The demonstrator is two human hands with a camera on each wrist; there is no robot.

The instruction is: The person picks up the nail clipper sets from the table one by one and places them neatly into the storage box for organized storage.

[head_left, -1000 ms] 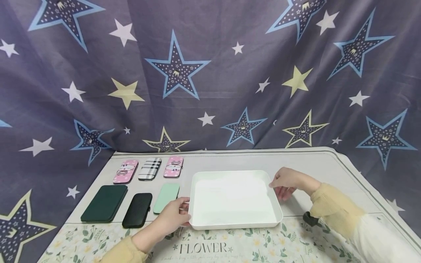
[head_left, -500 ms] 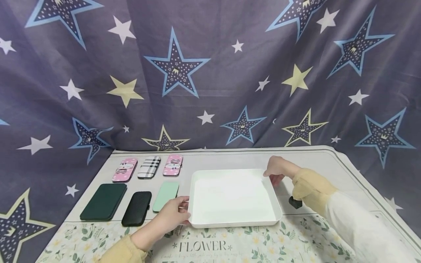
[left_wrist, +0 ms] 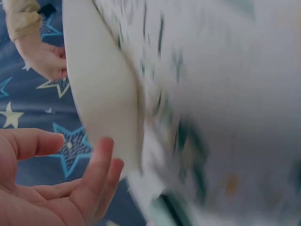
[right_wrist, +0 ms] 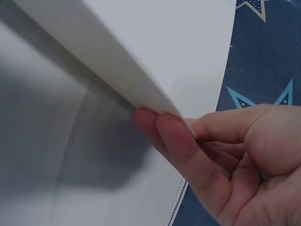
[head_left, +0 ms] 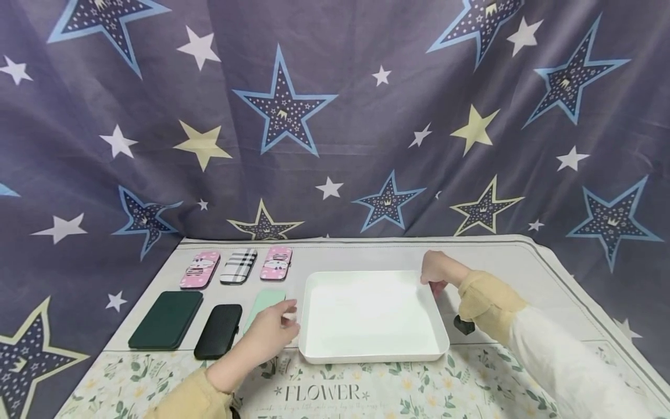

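Note:
A shallow white rectangular tray (head_left: 374, 356) lies on the table mat in front of me. My right hand (head_left: 438, 269) pinches its far right corner. In the right wrist view the fingers (right_wrist: 176, 136) press the outer wall while the thumb lies over the rim. My left hand (head_left: 272, 329) is just off the tray's left side, fingers loosely spread with nothing between them. The left wrist view shows a gap between thumb and fingers (left_wrist: 96, 169), beside the tray wall (left_wrist: 106, 80). A mint green flat case (head_left: 268, 299) is partly hidden behind the left hand.
Left of the tray lie a dark green case (head_left: 165, 321), a black case (head_left: 218, 331), two pink patterned cases (head_left: 200, 270) and a plaid case (head_left: 238, 266). A star-patterned curtain (head_left: 335, 116) hangs behind the table. The mat's front strip (head_left: 324, 393) has flowers printed on it.
My right hand has slid from the tray's right side up to its far right corner. My left hand has let go of the left side and drawn slightly away. The tray has barely moved.

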